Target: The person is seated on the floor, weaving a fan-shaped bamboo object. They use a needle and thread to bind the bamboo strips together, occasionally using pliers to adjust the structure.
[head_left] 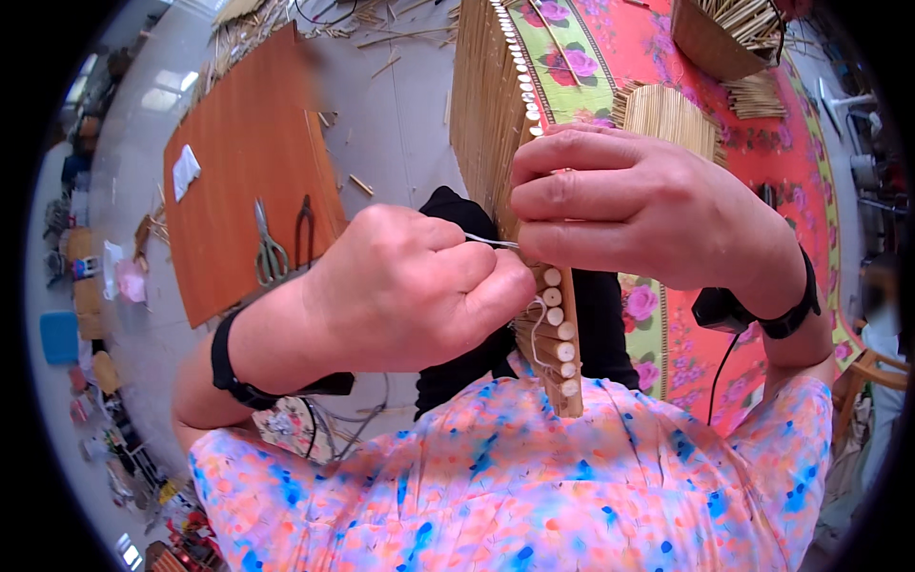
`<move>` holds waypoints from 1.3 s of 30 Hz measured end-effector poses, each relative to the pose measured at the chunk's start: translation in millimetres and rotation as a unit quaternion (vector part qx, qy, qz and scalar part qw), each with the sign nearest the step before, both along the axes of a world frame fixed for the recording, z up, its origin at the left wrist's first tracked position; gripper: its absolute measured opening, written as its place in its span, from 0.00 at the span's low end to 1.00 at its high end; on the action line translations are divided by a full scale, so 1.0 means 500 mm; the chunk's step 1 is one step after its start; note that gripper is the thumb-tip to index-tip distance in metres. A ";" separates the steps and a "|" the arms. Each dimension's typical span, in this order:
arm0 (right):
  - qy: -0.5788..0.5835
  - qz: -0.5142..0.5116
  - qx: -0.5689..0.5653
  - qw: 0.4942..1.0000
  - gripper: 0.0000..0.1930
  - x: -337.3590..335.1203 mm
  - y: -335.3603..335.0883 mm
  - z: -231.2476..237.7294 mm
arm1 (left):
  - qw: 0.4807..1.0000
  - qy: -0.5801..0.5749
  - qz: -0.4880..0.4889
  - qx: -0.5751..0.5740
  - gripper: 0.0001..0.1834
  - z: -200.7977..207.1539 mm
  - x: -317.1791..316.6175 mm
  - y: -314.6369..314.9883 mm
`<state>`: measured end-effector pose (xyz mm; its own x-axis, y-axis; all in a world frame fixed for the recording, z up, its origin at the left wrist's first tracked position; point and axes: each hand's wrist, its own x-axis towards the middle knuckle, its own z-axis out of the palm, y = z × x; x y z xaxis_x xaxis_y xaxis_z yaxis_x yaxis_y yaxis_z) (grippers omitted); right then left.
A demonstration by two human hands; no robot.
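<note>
A panel of straw-coloured reed stalks (488, 105) stands on edge between my knees, its round pale cut ends in a row along the top. My left hand (419, 286) is closed in a fist, left of the panel, on a thin white string (488, 240). That string stretches taut from the fist to the fingers of my right hand (620, 195). The right hand lies across the panel's top edge, its fingers bent down over it; the fingertips are partly hidden. A loose end of white string (538, 343) dangles by the nearest stalk ends.
On the left, a brown wooden board (238, 172) carries scissors (269, 246), dark pliers (304, 229) and a crumpled white tissue (186, 172). To the right, a red flowered cloth (762, 210) bears a smaller reed panel (667, 116), cut stalks (756, 97) and a box of stalks (701, 43).
</note>
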<state>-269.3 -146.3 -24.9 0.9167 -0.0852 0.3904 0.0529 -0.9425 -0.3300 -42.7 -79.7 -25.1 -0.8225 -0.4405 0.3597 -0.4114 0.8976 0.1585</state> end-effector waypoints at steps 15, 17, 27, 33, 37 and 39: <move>0.093 0.007 -0.033 0.995 0.09 0.000 -0.005 0.059 | 0.996 0.052 -0.044 0.054 0.07 -0.023 0.068 -0.008; 0.120 -0.002 -0.032 0.992 0.09 -0.008 -0.006 0.067 | 0.995 0.044 -0.040 0.082 0.07 -0.017 0.078 0.002; 0.077 -0.412 0.222 0.880 0.06 -0.017 0.077 0.085 | 0.945 0.215 0.084 0.233 0.06 -0.071 0.066 0.035; 0.247 -0.374 0.434 0.782 0.11 0.020 0.088 0.115 | 0.927 0.287 0.111 0.216 0.06 -0.095 0.048 0.040; 0.237 -0.387 0.465 0.760 0.11 0.023 0.095 0.112 | 0.931 0.294 0.104 0.190 0.08 -0.089 0.040 0.042; 0.234 -0.385 0.459 0.766 0.12 0.032 0.096 0.113 | 0.932 0.299 0.093 0.182 0.08 -0.089 0.039 0.042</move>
<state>-253.2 -98.2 31.7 0.4788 -0.7119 -0.5138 -0.7281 0.0050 -0.6855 -23.1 -58.5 -69.5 -0.4197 -0.7380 0.5283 -0.2959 0.6616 0.6891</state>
